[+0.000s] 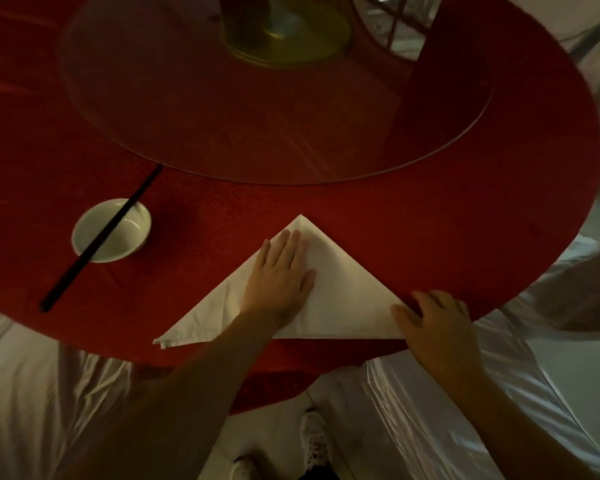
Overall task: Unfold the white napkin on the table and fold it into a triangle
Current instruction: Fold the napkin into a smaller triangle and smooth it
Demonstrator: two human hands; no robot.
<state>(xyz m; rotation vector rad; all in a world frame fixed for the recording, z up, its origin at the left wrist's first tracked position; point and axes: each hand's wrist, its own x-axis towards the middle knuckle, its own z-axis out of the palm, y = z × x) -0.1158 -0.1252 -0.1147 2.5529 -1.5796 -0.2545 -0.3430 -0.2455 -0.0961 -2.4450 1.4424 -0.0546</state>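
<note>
The white cloth napkin [340, 289] lies in the lower centre of the frame, on the round counter covered with a red tablecloth [430, 209]. It already has the shape of a triangle: the long edge runs along the near side of the counter and the tip points to the top of the frame.

The left hand [279, 277] lies flat on the middle of the napkin, palm down, with the fingers straight and close together. Its grip is fully open and holds nothing; it only presses. The right hand [433, 318] is at the right corner of the napkin, near the counter edge, with the fingers spread. It covers this corner, so I cannot tell if it pinches the cloth or only rests on it.

In my judgement the step in hand is the smoothing of the fold. To do it well, the right hand should keep the corner fixed while the left palm slides from the middle out to the edges, so that trapped air and wrinkles go out. At the lower left corner the two layers seem not to match exactly; it is good to align them before pressing the crease hard.

The white round ceramic bowl [111, 230] with the black chopsticks [101, 237] across it stands at the left, well apart from the napkin.
</note>
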